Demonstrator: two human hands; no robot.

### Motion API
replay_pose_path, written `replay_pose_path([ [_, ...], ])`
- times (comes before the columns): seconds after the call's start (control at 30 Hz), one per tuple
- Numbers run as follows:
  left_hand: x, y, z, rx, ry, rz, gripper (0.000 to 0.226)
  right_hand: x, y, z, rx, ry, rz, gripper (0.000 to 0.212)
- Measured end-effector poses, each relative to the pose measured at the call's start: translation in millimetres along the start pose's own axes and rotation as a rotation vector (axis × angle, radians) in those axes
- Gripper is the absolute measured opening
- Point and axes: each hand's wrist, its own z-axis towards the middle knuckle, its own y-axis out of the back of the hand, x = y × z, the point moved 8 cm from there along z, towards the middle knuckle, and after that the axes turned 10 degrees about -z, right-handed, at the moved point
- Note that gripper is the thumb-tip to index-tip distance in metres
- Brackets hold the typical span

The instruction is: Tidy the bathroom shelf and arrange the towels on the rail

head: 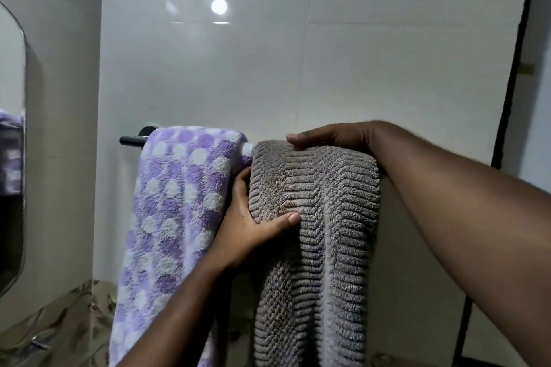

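A grey ribbed towel (328, 217) hangs folded over a dark wall rail (132, 140), just right of a purple towel (179, 188) with white dots; the two touch at the top. The left hand (247, 226) grips the grey towel's left edge partway down: its thumb (290, 219) presses across the front, and its fingers curl behind the cloth. The right hand (331, 135) sits over the towel's top fold at the rail, thumb lying along the front edge, fingers hidden behind the fold, clasping it. Pale glossy tiles (268, 68) cover the wall. A mirror (12, 158) at far left reflects the purple towel.
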Motion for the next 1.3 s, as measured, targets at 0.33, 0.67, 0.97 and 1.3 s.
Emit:
replay_pose_path([
  [0.33, 68, 17, -62, 0.080, 0.461, -0.195, 0.024, 8, -32, -75, -1.008, 0.094, -0.962, 0.086],
  [0.67, 116, 48, -92, -0.140, 0.574, 0.186, 0.042, -148, -162, -54, -1.270, 0.218, 0.490, 0.097],
  [0.97, 154, 24, -174, -0.084, 0.515, 0.005, 0.019, -238, -216, -40, -0.961, 0.043, 0.743, 0.029],
  [1.3, 188, 51, -286, -0.150, 0.575, 0.146, 0.032, -317, -318, -45, -0.936, -0.381, 0.599, 0.035],
])
